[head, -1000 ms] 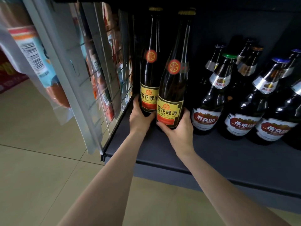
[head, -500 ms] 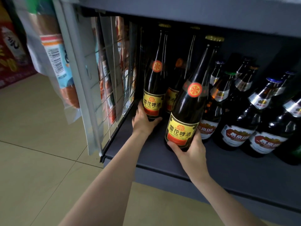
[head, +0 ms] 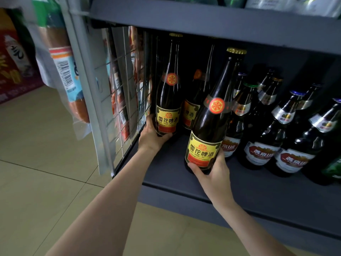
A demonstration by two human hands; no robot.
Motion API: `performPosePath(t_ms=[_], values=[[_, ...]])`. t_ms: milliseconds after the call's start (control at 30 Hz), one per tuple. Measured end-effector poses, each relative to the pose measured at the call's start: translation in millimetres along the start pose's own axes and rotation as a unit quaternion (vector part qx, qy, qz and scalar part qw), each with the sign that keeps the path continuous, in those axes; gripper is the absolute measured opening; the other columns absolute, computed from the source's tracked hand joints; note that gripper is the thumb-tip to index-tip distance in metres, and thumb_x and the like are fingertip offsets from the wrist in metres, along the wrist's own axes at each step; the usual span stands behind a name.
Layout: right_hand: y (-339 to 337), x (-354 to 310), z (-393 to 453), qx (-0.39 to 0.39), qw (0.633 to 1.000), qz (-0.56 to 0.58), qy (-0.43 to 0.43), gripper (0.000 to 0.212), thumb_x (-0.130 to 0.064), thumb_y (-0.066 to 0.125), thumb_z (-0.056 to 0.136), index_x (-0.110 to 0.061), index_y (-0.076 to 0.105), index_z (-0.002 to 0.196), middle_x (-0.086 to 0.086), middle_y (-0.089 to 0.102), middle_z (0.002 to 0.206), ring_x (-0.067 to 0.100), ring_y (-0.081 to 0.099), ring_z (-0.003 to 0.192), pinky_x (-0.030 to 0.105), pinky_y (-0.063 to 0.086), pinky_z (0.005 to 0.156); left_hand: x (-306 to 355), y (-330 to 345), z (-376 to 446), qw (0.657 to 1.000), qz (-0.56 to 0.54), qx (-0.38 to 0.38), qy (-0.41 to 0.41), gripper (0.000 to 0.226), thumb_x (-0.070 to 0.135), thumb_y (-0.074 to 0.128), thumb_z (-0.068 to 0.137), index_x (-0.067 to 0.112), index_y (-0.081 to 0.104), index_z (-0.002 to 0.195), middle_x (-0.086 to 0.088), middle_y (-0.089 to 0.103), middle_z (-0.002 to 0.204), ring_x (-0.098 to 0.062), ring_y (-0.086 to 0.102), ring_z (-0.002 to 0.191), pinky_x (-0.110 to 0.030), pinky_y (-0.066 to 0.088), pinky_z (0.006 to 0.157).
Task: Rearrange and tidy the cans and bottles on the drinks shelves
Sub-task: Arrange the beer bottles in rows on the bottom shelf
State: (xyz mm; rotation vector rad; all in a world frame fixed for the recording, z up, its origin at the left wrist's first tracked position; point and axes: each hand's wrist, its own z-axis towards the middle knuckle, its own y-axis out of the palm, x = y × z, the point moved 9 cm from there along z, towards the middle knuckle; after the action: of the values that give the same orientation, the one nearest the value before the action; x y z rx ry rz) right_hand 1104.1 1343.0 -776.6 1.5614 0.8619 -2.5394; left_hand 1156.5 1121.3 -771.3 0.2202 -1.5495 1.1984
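Note:
On the dark lower shelf (head: 184, 174) stand tall brown beer bottles with yellow and red labels. My left hand (head: 153, 134) grips the base of the left bottle (head: 168, 100), which stands upright by the wire side panel. My right hand (head: 212, 169) holds a second yellow-label bottle (head: 210, 130) by its base, tilted to the right and drawn toward the shelf's front. A third such bottle (head: 193, 100) stands behind, between the two, partly hidden.
Several dark bottles with silver neck foil and red labels (head: 263, 137) fill the shelf's right side. A wire grid panel (head: 127, 93) with hanging packets closes the left end. An upper shelf (head: 203, 21) hangs overhead. Tiled floor lies below left.
My right hand has pulled its bottle forward and to the right, away from the left bottle, tilting it. That uncovered the third bottle behind. My left hand stays on its bottle.

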Motion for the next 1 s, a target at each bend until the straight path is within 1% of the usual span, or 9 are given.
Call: performPosePath(t_ms=[100, 167, 267, 400, 533, 667, 733, 800, 1000], values=[[1, 2, 0, -0.002, 1.0, -0.003, 0.002, 0.079, -0.029, 0.079, 0.072, -0.011, 0.037, 0.136, 0.0, 0.054, 0.125, 0.01, 0.052, 0.116, 0.01, 0.04, 0.089, 8, 8, -1, 1.0, -0.013, 0.007, -0.018, 0.096, 0.035, 0.077, 0.073, 0.011, 0.017, 0.144, -0.011, 0.037, 0.142, -0.027, 0.036, 0.131, -0.037, 0.033, 0.103], [0, 4, 0, 0.0, 1.0, -0.004, 0.003, 0.079, -0.03, 0.079, 0.072, -0.011, 0.037, 0.136, 0.0, 0.054, 0.126, 0.009, 0.052, 0.116, 0.007, 0.04, 0.089, 10, 13, 0, 0.998, -0.028, 0.029, -0.043, 0.099, 0.035, 0.077, 0.072, 0.009, 0.015, 0.144, -0.012, 0.036, 0.142, -0.028, 0.035, 0.132, -0.039, 0.033, 0.104], [0, 4, -1, 0.005, 1.0, 0.001, 0.003, 0.078, -0.03, 0.079, 0.071, -0.013, 0.038, 0.135, -0.003, 0.054, 0.124, 0.007, 0.052, 0.114, 0.001, 0.039, 0.086, 8, 16, 0, 0.995, -0.038, 0.057, -0.066, 0.095, 0.033, 0.077, 0.072, 0.007, 0.019, 0.143, -0.013, 0.04, 0.139, -0.029, 0.039, 0.128, -0.042, 0.035, 0.103], [-2, 1, 0, 0.004, 1.0, 0.002, -0.002, 0.077, -0.031, 0.079, 0.071, -0.012, 0.04, 0.134, 0.0, 0.055, 0.124, 0.01, 0.053, 0.115, 0.013, 0.044, 0.092, 5, 15, 5, 0.995, -0.054, 0.053, -0.066, 0.086, 0.029, 0.078, 0.072, 0.008, 0.027, 0.138, -0.014, 0.046, 0.133, -0.03, 0.045, 0.123, -0.043, 0.039, 0.101], [-14, 1, -8, -0.02, 1.0, 0.007, 0.011, 0.075, -0.029, 0.08, 0.07, -0.014, 0.041, 0.132, -0.002, 0.057, 0.122, 0.007, 0.054, 0.113, 0.004, 0.042, 0.088, -1, 17, -5, 0.994, -0.072, 0.051, -0.065, 0.079, 0.021, 0.075, 0.076, 0.009, 0.027, 0.138, -0.013, 0.047, 0.134, -0.03, 0.045, 0.124, -0.041, 0.039, 0.102], [-44, 11, -23, -0.047, 0.998, -0.002, 0.032, 0.074, -0.03, 0.082, 0.068, -0.02, 0.04, 0.128, -0.007, 0.057, 0.12, 0.005, 0.054, 0.111, 0.01, 0.044, 0.087, -4, 19, -32, 0.996, -0.046, 0.051, -0.06, 0.086, 0.021, 0.075, 0.076, 0.008, 0.022, 0.143, -0.011, 0.037, 0.144, -0.027, 0.037, 0.132, -0.036, 0.035, 0.104], [-65, 16, -31, -0.041, 0.998, -0.009, 0.047, 0.074, -0.031, 0.082, 0.067, -0.022, 0.04, 0.128, -0.008, 0.057, 0.119, 0.006, 0.055, 0.11, 0.017, 0.045, 0.089, 1, 17, -41, 0.996, -0.048, 0.054, -0.058, 0.089, 0.021, 0.075, 0.076, 0.007, 0.02, 0.144, -0.012, 0.036, 0.144, -0.027, 0.035, 0.133, -0.035, 0.033, 0.104], [-88, 20, -38, -0.024, 0.998, -0.019, 0.061, 0.071, -0.03, 0.082, 0.067, -0.023, 0.04, 0.125, -0.008, 0.057, 0.116, 0.007, 0.056, 0.107, 0.018, 0.044, 0.086, 8, 18, -51, 0.996, -0.043, 0.053, -0.049, 0.088, 0.02, 0.075, 0.077, 0.006, 0.02, 0.144, -0.014, 0.036, 0.144, -0.028, 0.035, 0.132, -0.034, 0.033, 0.104], [-146, 43, -34, 0.026, 0.994, -0.056, 0.091, 0.068, -0.025, 0.081, 0.07, -0.015, 0.041, 0.124, -0.005, 0.055, 0.113, 0.011, 0.053, 0.105, 0.022, 0.041, 0.087, 32, 27, -81, 0.995, -0.016, 0.101, -0.015, 0.07, 0.015, 0.069, 0.081, -0.001, 0.03, 0.136, -0.02, 0.039, 0.135, -0.035, 0.037, 0.126, -0.037, 0.031, 0.099]])
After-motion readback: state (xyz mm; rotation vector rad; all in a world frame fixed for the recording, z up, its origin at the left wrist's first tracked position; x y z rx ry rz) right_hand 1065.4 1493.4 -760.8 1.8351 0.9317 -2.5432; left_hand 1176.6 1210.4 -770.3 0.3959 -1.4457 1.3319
